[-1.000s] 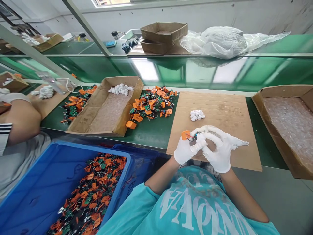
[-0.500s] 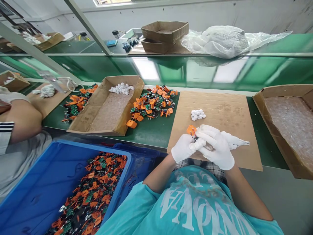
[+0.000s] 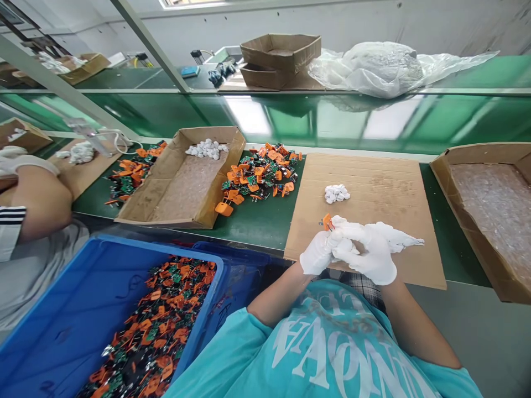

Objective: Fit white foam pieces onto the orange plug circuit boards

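Note:
Wearing a white glove, my left hand (image 3: 317, 254) is closed on a small orange plug part with metal pins (image 3: 327, 222), which sticks up above the fingertips. My right hand (image 3: 370, 258), also gloved, meets it with thumb and fingers pinched together; whatever lies between those fingers is hidden. Both hands are over the near part of a cardboard sheet (image 3: 373, 176). On the sheet beyond them sits a small heap of white putty-like lumps (image 3: 337, 193). A larger white lump with a pointed end (image 3: 400, 239) lies just right of my right hand.
Left of the sheet is a pile of orange parts with green circuit boards (image 3: 259, 171). Beside it stands a cardboard tray (image 3: 166, 193) with white lumps; another tray (image 3: 468, 232) is at right. A blue bin (image 3: 53, 309) holds many such parts. A co-worker's arm (image 3: 43, 190) shows at left.
The orange part has turned, from its flat face showing to more edge-on, with its pins now pointing left. My left hand has shifted slightly right, closer to my right hand.

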Demonstrator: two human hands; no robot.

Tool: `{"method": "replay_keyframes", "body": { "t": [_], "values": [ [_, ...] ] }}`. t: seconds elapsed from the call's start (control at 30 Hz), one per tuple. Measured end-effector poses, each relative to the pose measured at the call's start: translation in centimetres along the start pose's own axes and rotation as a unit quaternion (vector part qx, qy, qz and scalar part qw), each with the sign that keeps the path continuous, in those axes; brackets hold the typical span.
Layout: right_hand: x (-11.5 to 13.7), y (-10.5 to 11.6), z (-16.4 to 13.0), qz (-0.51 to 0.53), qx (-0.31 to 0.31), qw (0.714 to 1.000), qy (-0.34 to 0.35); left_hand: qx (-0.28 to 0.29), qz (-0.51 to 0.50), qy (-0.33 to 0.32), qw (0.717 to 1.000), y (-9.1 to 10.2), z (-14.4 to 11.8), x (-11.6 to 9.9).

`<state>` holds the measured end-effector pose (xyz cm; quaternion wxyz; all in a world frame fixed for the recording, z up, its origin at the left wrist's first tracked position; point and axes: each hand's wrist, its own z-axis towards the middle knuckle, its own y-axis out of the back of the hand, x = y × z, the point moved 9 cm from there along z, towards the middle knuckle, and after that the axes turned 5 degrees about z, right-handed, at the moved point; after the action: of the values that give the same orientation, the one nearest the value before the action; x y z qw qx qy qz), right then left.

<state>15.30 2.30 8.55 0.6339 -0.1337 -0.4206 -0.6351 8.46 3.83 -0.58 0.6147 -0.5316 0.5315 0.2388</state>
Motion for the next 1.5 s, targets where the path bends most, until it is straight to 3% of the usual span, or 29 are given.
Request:
{"method": "replay_keyframes", "body": {
  "t": [0.1, 0.23, 0.37, 0.53, 0.63, 0.73, 0.9, 1.0, 1.1, 1.2, 1.3, 1.43, 1.5],
  "values": [
    [0.5, 0.6, 0.1, -0.009, -0.025, 0.999, 0.028, -0.014, -0.007, -0.001, 1.000, 0.0, 0.2, -0.2],
    [-0.3, 0.3, -0.1, 0.014, -0.021, 1.000, -0.016, -0.012, -0.007, -0.001, 1.000, 0.0, 0.4, 0.2],
    [-0.3, 0.0, -0.1, 0.100, -0.024, 0.993, -0.049, -0.029, 0.013, -0.021, 0.999, 0.8, 0.3, 0.9],
    [0.1, -0.5, 0.1, 0.212, -0.013, 0.974, -0.076, -0.008, 0.053, -0.056, 0.997, 0.9, 0.0, 0.9],
    [0.3, 0.1, -0.5, 0.146, -0.009, 0.987, -0.066, 0.016, 0.047, -0.090, 0.995, 0.5, -0.2, -0.6],
    [0.1, 1.8, -1.4, 0.061, -0.062, 0.994, -0.067, -0.002, 0.062, -0.143, 0.988, 0.9, -0.4, -3.0],
    [1.5, 2.1, -1.6, -0.152, -0.089, 0.984, 0.003, -0.054, 0.207, -0.205, 0.955, 1.6, -0.8, -5.4],
    [2.4, 1.7, -1.3, -0.179, -0.097, 0.978, 0.044, -0.058, 0.273, -0.227, 0.933, 1.4, -1.1, -5.6],
    [1.9, 1.5, -0.9, -0.145, -0.077, 0.986, 0.018, -0.048, 0.285, -0.242, 0.926, 1.1, -1.3, -5.7],
    [1.4, 1.7, -0.9, -0.125, -0.071, 0.990, -0.002, -0.044, 0.261, -0.240, 0.934, 1.1, -1.3, -5.9],
    [2.0, 1.8, -1.0, -0.165, -0.064, 0.984, 0.032, -0.023, 0.246, -0.218, 0.944, 0.7, -1.4, -6.0],
    [2.0, 2.4, -0.5, -0.205, -0.057, 0.977, 0.022, 0.052, 0.218, -0.134, 0.965, -0.4, -1.3, -5.0],
    [2.0, 1.8, 0.0, -0.186, -0.021, 0.982, 0.037, 0.077, 0.198, -0.085, 0.973, -0.6, -1.3, -4.1]
  ]
}}
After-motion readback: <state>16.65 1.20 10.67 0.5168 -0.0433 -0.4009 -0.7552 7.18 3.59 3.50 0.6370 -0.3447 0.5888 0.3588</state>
